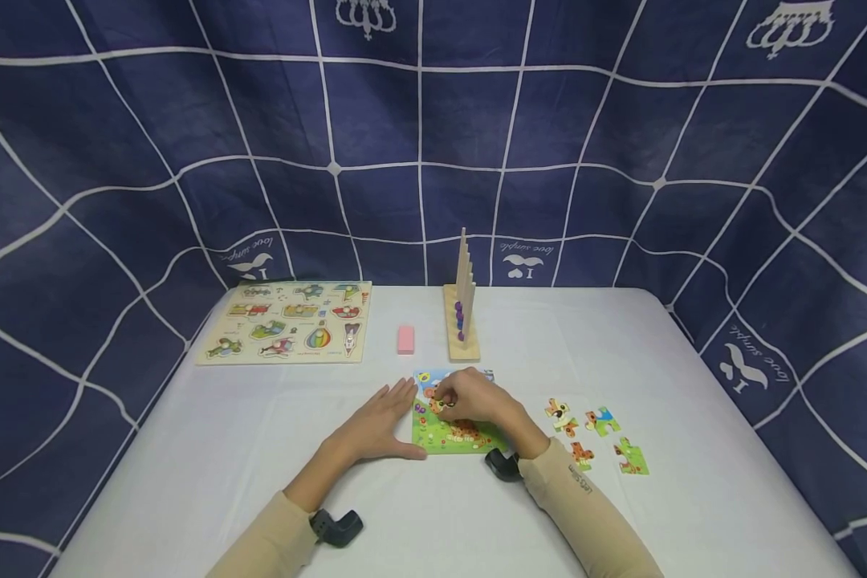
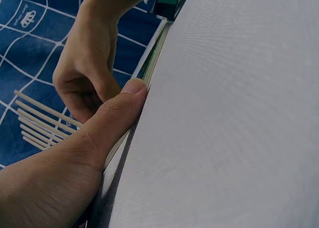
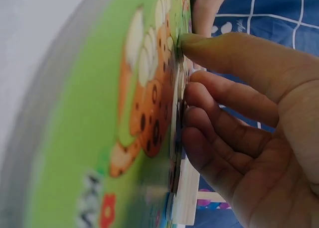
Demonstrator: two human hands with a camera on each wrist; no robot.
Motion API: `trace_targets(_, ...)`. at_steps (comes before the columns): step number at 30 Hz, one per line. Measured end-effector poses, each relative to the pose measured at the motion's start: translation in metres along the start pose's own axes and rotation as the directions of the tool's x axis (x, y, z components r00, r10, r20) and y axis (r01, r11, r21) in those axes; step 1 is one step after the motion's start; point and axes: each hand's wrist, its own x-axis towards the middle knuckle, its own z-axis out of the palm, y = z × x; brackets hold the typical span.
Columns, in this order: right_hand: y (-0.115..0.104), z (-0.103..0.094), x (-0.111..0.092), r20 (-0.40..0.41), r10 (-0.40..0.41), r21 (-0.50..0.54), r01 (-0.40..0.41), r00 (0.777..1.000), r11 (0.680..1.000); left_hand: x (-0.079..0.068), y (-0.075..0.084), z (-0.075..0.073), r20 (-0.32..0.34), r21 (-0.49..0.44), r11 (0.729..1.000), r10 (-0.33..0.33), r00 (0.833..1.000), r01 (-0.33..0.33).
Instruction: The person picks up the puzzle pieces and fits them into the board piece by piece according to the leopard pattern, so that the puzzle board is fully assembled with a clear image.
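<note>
Puzzle (image 1: 428, 440) lies sky edge away, long axis unclear. Left hand (image 1: 377, 425) spreads wide; right hand (image 1: 474, 397) curls, hold unclear. Head view alone shows loose pieces (image 1: 632, 457).

Soft, even light reaches the white bench (image 1: 260, 449) in the head view, with only faint shadows, while wide-angle distortion bows the grid lines of the dark curtain (image 1: 383, 201) at left and right. The left wrist view is dimmer and greyer; in the right wrist view, the near edge and lettering of the puzzle board (image 3: 104, 108) blur.
</note>
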Motion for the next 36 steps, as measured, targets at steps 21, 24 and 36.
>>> trace_targets(21,-0.0011,-0.0006,-0.0009,0.006,0.044,0.036,-0.044,0.999,0.998,0.0015,0.0005,-0.0006,0.013,0.0,1.0,-0.012,1.0,0.012)
trace_targets(24,-0.0022,-0.0015,-0.0008,0.013,0.046,0.04,-0.047,0.999,0.998,0.0014,0.0004,-0.0011,0.01,0.0,1.0,-0.012,1.0,0.012)
trace_targets(36,-0.0018,-0.0011,-0.001,0.022,0.064,0.04,-0.065,0.998,0.997,0.0023,-0.0011,0.0015,0.01,0.0,1.0,-0.022,1.0,0.022)
